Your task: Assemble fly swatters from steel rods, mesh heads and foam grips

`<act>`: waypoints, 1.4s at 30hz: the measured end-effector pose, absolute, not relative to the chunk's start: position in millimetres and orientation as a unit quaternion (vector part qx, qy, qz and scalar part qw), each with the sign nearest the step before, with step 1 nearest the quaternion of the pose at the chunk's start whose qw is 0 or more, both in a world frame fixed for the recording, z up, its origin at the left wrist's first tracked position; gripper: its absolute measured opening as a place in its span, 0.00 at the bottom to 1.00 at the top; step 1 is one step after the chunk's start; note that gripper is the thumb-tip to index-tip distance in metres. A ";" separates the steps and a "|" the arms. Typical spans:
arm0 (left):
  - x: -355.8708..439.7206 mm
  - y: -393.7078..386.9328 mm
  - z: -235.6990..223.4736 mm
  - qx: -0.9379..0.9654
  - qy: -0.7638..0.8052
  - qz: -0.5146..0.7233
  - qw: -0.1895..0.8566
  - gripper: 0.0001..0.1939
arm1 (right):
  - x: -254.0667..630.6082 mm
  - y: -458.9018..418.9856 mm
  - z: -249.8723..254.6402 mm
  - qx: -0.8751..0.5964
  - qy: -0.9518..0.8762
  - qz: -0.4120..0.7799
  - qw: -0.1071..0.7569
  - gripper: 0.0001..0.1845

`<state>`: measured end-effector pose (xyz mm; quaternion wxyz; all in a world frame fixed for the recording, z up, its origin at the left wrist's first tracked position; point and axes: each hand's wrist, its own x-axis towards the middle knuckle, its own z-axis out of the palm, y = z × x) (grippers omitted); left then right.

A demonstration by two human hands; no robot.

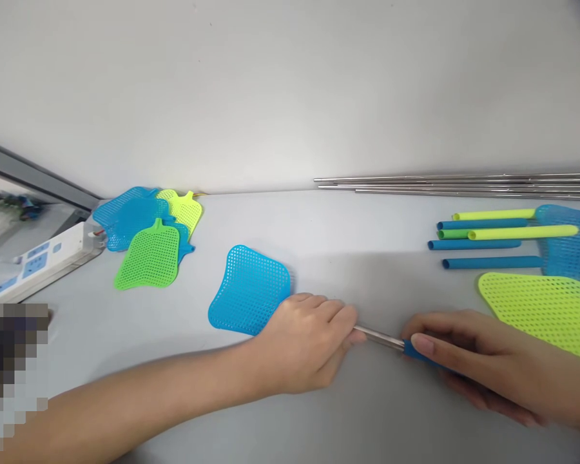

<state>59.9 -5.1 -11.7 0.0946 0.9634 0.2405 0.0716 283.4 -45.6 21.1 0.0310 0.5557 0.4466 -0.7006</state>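
Observation:
A blue perforated fly swatter head [251, 290] lies at the centre, joined to a metal rod [379, 337] that runs to the right. My left hand [309, 341] is closed round the rod close to the head, its fist covering the joint. On the rod's right end sits a blue grip sleeve [423, 356], and my right hand [483, 361] is wrapped round it with the thumb along its top. Most of the sleeve is hidden by that hand, so how far the rod goes inside cannot be seen.
Green [149, 254], blue and yellow swatter heads overlap at the left, beside a white power strip [43, 258]. Several metal rods [464, 183] lie along the wall. At right are loose blue, green and yellow sleeves [493, 263] and yellow [541, 306] and blue swatter heads.

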 end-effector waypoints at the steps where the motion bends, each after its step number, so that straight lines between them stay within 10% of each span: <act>1: 60.0 -5.2 -11.5 0.963 0.241 0.073 0.093 0.14 | 283.3 -45.5 20.9 0.556 0.447 -0.700 0.032 0.21; 42: 59.5 -6.0 -11.6 0.963 0.242 0.070 0.094 0.12 | 287.9 -58.7 3.6 0.581 0.527 -0.620 0.010 0.17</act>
